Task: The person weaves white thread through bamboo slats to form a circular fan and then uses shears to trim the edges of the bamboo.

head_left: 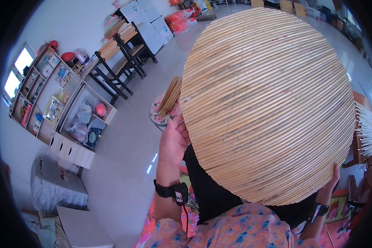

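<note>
A large round mat (268, 107) of straw-coloured stalks, laid side by side and stitched with thread, is raised over my lap and fills the right half of the view. My left hand (175, 138) holds its left rim, with fingers bent and their tips partly hidden behind the edge. At the lower right rim my right hand (330, 182) is closed on the mat, most of its fingers out of sight. Past my left hand, a bundle of brown stalks (170, 97) lies on a round flower-patterned stool (156, 111).
To the right, many thin white sticks (366, 128) lie against a brown wooden piece (356, 146). A pink patterned mat (151, 221) spreads underneath. Farther left stand a shelf unit (49, 91), black-framed chairs (115, 76) and a covered box (58, 186). A white fridge (142, 20) is at the back.
</note>
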Tool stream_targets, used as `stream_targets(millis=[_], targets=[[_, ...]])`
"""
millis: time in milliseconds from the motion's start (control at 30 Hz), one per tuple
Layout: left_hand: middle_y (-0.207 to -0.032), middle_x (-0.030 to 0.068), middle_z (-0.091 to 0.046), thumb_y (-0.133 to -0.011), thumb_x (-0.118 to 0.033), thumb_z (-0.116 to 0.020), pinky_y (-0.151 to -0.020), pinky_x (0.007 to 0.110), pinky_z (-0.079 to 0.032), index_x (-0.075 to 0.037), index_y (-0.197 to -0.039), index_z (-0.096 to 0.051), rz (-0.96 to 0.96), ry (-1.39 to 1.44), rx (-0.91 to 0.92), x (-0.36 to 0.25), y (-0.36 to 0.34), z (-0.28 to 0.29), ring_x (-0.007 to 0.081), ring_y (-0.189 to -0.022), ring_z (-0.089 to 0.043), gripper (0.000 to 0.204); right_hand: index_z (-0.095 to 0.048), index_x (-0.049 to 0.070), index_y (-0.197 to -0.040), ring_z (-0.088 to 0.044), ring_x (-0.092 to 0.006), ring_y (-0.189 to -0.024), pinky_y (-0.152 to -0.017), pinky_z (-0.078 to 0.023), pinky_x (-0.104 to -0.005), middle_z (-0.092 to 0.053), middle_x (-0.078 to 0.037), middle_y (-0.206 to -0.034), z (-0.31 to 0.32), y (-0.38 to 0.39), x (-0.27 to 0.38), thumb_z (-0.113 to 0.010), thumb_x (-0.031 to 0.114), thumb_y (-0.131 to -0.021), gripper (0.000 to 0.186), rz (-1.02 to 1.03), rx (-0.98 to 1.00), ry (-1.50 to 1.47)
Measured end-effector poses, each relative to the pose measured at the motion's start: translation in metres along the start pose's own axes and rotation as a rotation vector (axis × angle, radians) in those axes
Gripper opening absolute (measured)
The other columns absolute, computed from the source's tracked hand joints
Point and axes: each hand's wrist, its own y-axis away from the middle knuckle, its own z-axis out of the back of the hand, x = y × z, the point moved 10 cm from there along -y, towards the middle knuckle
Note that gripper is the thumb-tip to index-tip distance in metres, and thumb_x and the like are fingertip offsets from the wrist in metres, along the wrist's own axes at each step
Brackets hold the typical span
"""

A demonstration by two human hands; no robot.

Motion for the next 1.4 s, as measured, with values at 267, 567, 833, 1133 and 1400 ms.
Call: stream_targets(millis=[267, 567, 833, 1133, 1400], targets=[[-0.12, 0.0099, -0.064, -0.104, -0.04, -0.042, -0.089, 0.032, -0.051, 0.002, -0.134, -0.05, 0.053, -0.038, -0.222, 0.001, -0.008, 0.017, 0.0175, -0.107, -0.063, 0.052, -0.038, -0.006, -0.139, -0.06, -0.0328, -0.111, -0.097, -0.051, -0.0432, -0.056, -0.023, -0.127, -0.01, -0.003, 0.014, -0.06, 0.036, -0.09, 0.068, -0.004, -0.035, 0.11], [-0.113, 0.0092, -0.066, -0.102, -0.025, -0.051, -0.086, 0.03, -0.052, 0.001, -0.119, -0.06, 0.003, -0.048, -0.169, 0.0, 0.0, 0.027, 0.0159, -0.1, -0.064, 0.032, -0.043, -0.006, -0.135, -0.063, -0.0326, -0.104, -0.092, -0.054, -0.043, -0.06, -0.022, -0.121, 0.002, -0.011, 0.021, -0.059, 0.038, -0.091, 0.064, -0.038, -0.118, 0.141], [-0.123, 0.0112, -0.062, -0.102, -0.02, -0.05, -0.092, 0.03, -0.049, 0.005, -0.131, -0.051, -0.045, 0.044, -0.047, -0.007, 0.002, 0.012, 0.0169, -0.108, -0.062, 0.039, -0.046, -0.001, -0.135, -0.064, -0.0291, -0.103, -0.088, -0.054, -0.039, -0.062, -0.018, -0.121, 0.012, -0.013, 0.028, -0.058, 0.044, -0.092, 0.064, 0.001, -0.122, 0.227], [-0.126, 0.0102, -0.06, -0.098, -0.013, -0.054, -0.099, 0.03, -0.045, 0.006, -0.137, -0.046, 0.003, -0.003, 0.043, 0.005, 0.012, 0.006, 0.0158, -0.114, -0.058, 0.045, -0.05, 0.002, -0.132, -0.068, -0.0248, -0.095, -0.08, -0.058, -0.0355, -0.064, -0.014, -0.116, -0.03, -0.021, 0.064, -0.058, 0.048, -0.091, 0.062, 0.048, -0.121, 0.38], [-0.125, 0.0167, -0.061, -0.098, -0.015, -0.054, -0.095, 0.037, -0.052, 0.006, -0.131, -0.05, 0.003, 0.302, -0.075, 0.025, 0.026, -0.005, 0.0234, -0.11, -0.063, 0.04, -0.045, 0.0, -0.137, -0.062, -0.0266, -0.105, -0.091, -0.052, -0.0384, -0.059, -0.014, -0.124, -0.061, 0.007, 0.072, -0.064, 0.037, -0.089, 0.063, -0.009, -0.208, 0.265]])
